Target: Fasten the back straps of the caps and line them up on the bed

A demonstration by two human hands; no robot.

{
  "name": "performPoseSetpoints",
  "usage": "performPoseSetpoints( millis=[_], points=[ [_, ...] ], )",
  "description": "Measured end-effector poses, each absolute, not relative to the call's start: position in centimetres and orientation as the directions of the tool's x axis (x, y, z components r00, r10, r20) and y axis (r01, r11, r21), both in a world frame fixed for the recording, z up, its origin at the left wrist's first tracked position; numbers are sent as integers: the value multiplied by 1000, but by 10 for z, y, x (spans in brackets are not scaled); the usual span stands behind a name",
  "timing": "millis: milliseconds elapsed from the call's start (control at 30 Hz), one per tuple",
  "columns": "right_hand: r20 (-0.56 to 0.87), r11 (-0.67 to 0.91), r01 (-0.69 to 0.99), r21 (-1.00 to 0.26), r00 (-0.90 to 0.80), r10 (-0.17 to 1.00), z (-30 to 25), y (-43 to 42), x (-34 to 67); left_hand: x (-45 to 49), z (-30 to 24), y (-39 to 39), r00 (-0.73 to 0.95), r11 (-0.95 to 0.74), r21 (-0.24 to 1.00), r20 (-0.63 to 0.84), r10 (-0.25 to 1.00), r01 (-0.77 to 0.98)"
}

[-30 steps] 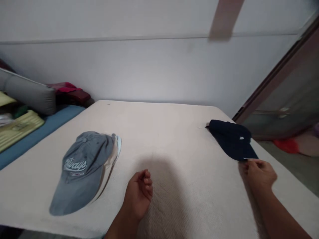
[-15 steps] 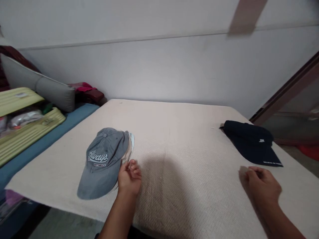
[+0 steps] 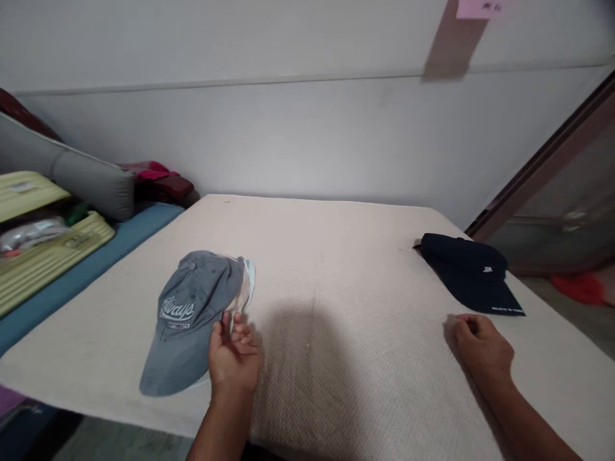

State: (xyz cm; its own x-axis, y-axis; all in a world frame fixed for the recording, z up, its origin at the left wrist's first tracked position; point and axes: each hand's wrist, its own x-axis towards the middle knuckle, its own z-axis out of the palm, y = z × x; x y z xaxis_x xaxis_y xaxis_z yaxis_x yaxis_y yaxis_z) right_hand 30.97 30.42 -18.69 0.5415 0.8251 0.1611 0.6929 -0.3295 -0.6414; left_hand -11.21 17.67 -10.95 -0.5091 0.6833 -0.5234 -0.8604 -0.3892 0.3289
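Observation:
A grey baseball cap [image 3: 192, 314] with white "Always" lettering lies at the left of the table, its brim toward the near left. Pale beige and light-blue fabric [image 3: 247, 288] shows from under its right edge; the rest of that fabric is hidden. Beside the cap's right side is my left hand [image 3: 235, 358], palm up, fingers apart and half bent, with nothing seen in it. At the right, a navy cap [image 3: 466, 269] with small white marks rests brim toward me. Just in front of its brim, my right hand [image 3: 483, 349] rests on the cloth in a loose fist, apart from the cap.
A cream textured cloth [image 3: 317, 237] covers the table, up against the white wall [image 3: 288, 141]. At the left are a grey cushion [image 3: 91, 173] and yellow-green plastic panels [image 3: 62, 246] on a blue surface. A pink note [image 3: 480, 8] hangs upper right.
The view has shifted slightly to the right and upward. My left hand's fingers have spread more, near the grey cap's edge. My right hand stays curled; both caps lie in place.

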Motion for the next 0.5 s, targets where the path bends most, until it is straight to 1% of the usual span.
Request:
performPoseSetpoints(
  millis=[200, 267, 433, 500],
  points=[
    [146, -346, 713, -610, 530, 835, -181, 305, 309, -115, -110, 173, -596, -443, 401, -490, 636, -802],
    [131, -358, 709, -607, 533, 836, -177, 305, 308, -116, -110, 171, -600, -444, 406, -488, 634, -799],
    [109, -353, 670, -653, 544, 832, -168, 302, 301, -118, -112, 168, -532, -400, 351, -513, 674, -846],
    [116, -341, 646, -683, 557, 823, -165, 300, 298, -116, -112, 169, -422, -303, 299, -537, 731, -905]
  ],
)
